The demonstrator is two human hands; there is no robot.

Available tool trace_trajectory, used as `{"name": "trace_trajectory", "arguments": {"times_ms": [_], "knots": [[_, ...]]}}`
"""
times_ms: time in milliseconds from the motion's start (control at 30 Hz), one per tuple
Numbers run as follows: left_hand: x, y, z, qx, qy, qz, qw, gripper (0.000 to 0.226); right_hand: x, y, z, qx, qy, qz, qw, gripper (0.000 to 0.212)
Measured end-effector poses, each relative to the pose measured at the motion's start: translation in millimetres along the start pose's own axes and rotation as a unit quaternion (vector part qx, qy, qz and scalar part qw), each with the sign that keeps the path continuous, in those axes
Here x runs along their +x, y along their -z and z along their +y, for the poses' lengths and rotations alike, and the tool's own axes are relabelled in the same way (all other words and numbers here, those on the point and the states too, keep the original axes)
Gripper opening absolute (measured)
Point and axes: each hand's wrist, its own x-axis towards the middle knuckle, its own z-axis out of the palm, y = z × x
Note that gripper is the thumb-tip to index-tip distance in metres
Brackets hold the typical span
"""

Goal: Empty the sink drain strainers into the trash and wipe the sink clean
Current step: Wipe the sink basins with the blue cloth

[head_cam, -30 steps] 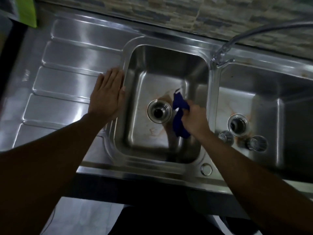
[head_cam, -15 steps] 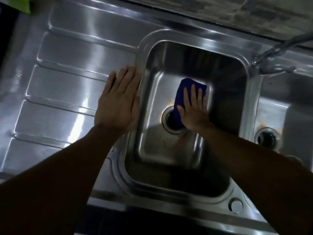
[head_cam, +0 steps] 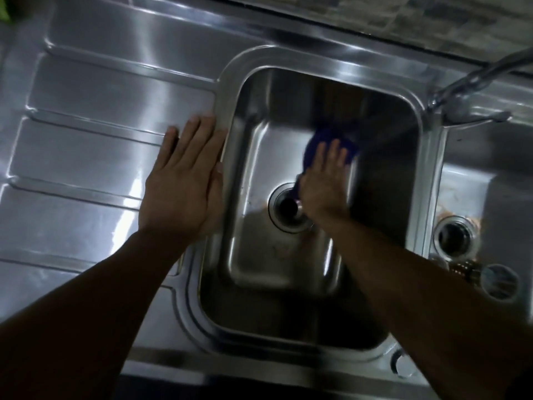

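Steel basin (head_cam: 288, 264) is mid-wipe: right hand (head_cam: 324, 183) presses blue cloth (head_cam: 314, 144) flat-fingered, left hand (head_cam: 180, 180) rests open. Second basin (head_cam: 496, 194) looks stained.

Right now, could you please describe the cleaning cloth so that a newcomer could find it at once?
Start at the steel sink and take its left basin. On its floor, just beyond the drain, the right hand presses flat on the cloth. It is the only dark blue thing among bare steel.
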Motion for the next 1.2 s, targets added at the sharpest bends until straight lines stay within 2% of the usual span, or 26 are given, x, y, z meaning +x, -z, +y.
{"name": "trace_trajectory", "arguments": {"times_ms": [100,200,333,433,500,600,633,700,733,800,833,900,1000,1100,1200], "knots": [[0,0,1,0.005,-0.002,-0.008,1.0,0.053,3,11,13,0.029,-0.05,-0.042,0.997,0.074],[-1,0,1,0.011,0.002,-0.014,1.0,0.054,13,20,-24,0.057,-0.091,-0.05,0.993,0.071],[1,1,1,0.02,0.006,-0.023,1.0,0.055,3,22,-100,0.101,0.087,-0.127,0.983,0.078],[1,2,2,0.029,0.008,-0.028,0.999,0.058,-41,9,-140,0.19,0.079,-0.158,0.966,0.089],[1,3,2,0.031,0.008,-0.027,0.999,0.059,-87,-1,-135,0.2,0.096,-0.142,0.965,0.092],[-1,2,3,0.031,0.001,-0.021,0.999,0.058,-142,-18,-76,0.114,0.283,-0.205,0.93,0.093],[-1,2,3,0.027,0.0,-0.018,0.999,0.058,-156,-23,-51,0.084,0.315,-0.218,0.92,0.096],[-1,2,2,0.02,-0.001,-0.01,1.0,0.057,-171,-28,-7,0.029,0.288,-0.224,0.93,0.101],[-1,2,2,0.017,-0.001,-0.006,1.0,0.057,-175,-28,9,-0.001,0.236,-0.232,0.944,0.095],[-1,1,2,0.014,-0.001,-0.001,1.0,0.056,-173,-12,27,-0.014,0.132,-0.175,0.976,0.069],[-1,1,3,0.013,-0.003,-0.001,1.0,0.056,-166,-1,28,-0.003,0.082,-0.144,0.986,0.069],[0,1,2,0.016,-0.004,0.0,1.0,0.056,-143,13,22,0.003,-0.008,-0.167,0.986,0.068],[-1,1,1,0.016,-0.003,-0.012,1.0,0.056,-85,19,10,0.003,-0.024,-0.151,0.988,0.077],[-1,2,1,0.014,-0.007,-0.018,1.0,0.057,-63,23,10,-0.013,-0.01,-0.182,0.983,0.092],[0,3,1,0.016,-0.006,-0.02,1.0,0.057,-111,29,8,-0.042,-0.006,-0.23,0.972,0.082]]}}
